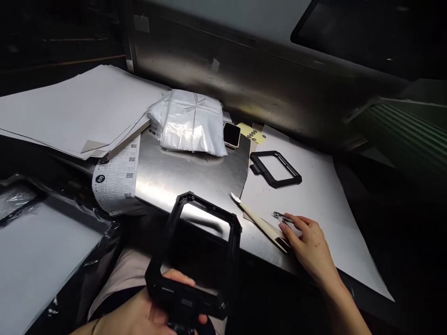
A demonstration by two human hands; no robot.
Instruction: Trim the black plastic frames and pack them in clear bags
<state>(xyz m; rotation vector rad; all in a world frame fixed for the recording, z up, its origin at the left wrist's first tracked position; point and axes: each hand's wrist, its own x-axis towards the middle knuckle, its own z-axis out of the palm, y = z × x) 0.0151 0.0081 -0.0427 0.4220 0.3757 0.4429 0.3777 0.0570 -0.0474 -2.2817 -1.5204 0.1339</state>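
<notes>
My left hand (150,307) grips the lower end of a black plastic frame (234,249), raised in front of the table edge. The frame is rectangular with cut corners and an open middle. On the white sheet at the right, my right hand (309,239) has its thumb and fingers closed on small metal nippers (279,216), their jaws pointing left; the handles are partly hidden. A craft knife (260,221) with a cream handle lies just left of that hand, its blade pointing away. Farther back, a second black frame (275,185) lies flat on the sheet.
A bundle of clear plastic bags (195,125) sits mid-table beside a smartwatch-like device (232,135) and a yellow label sheet (252,134). Stacked white sheets (80,107) lie at left above a hanging printed paper (115,184). A metal wall (226,70) closes the back.
</notes>
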